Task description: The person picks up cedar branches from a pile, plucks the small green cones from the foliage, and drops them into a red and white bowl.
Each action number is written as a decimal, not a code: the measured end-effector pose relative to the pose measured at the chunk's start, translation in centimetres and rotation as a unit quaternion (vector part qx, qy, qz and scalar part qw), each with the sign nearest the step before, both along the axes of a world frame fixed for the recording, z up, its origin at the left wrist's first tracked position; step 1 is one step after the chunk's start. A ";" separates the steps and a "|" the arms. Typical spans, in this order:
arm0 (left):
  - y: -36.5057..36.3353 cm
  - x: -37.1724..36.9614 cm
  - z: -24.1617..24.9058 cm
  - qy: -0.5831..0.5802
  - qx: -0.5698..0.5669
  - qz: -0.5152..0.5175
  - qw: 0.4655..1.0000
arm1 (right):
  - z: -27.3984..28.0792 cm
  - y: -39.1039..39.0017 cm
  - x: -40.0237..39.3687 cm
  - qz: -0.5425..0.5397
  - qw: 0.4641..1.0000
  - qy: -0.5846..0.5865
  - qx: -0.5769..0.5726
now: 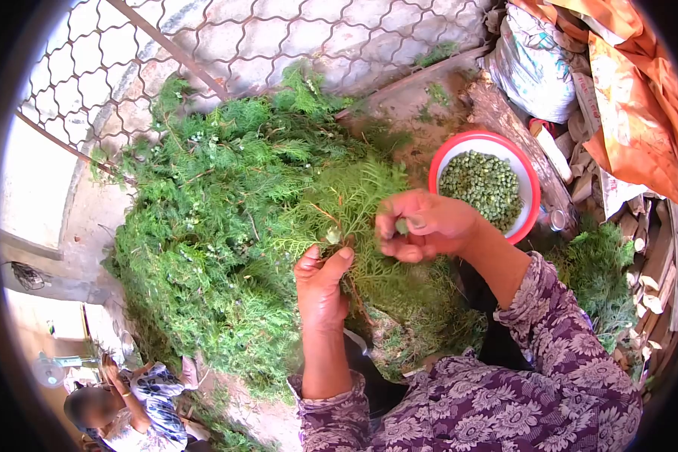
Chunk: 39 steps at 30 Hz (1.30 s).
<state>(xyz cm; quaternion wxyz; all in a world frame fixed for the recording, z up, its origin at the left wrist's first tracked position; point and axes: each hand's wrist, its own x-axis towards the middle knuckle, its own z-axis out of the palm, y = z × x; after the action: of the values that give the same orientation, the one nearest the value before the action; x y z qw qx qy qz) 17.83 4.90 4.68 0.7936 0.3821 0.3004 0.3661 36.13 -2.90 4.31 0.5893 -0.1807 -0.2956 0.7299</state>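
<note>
My left hand pinches a leafy conifer branch between thumb and fingers, in front of me. A pale green cone shows on the branch just above the thumb tip. My right hand is closed in a pinch to the right of the branch, with a small green cone at its fingertips; it is slightly blurred. Just beyond the right hand stands a white basin with a red rim, holding many small green cones. The right forearm and hand hide part of its near side.
A large heap of cut conifer branches covers the ground at left. Behind it stands a wire mesh fence. A white sack, an orange sheet and split wood lie at right. Another person sits at lower left.
</note>
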 end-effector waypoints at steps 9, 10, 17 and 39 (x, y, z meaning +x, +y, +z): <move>-1.5 1.2 -0.8 0.094 0.131 -0.053 0.986 | 2.6 -0.4 -0.3 -0.158 0.947 -0.273 -0.059; -1.6 1.3 -0.7 0.111 0.132 -0.062 0.983 | 2.0 -0.3 -0.7 -0.180 0.907 -0.379 -0.023; -1.3 0.9 -2.0 0.110 0.187 -0.070 0.974 | 0.7 0.0 -1.5 -0.183 0.847 -0.499 0.026; -1.2 0.1 -0.3 0.121 0.223 -0.214 0.943 | 0.9 -0.3 -0.6 -0.018 0.951 -0.291 -0.099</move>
<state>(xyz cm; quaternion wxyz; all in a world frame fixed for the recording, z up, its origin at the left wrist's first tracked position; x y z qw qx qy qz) 17.92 3.72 4.42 0.7053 0.6461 0.2159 0.1964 35.53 -3.23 5.26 0.4699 -0.4481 -0.3768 0.6606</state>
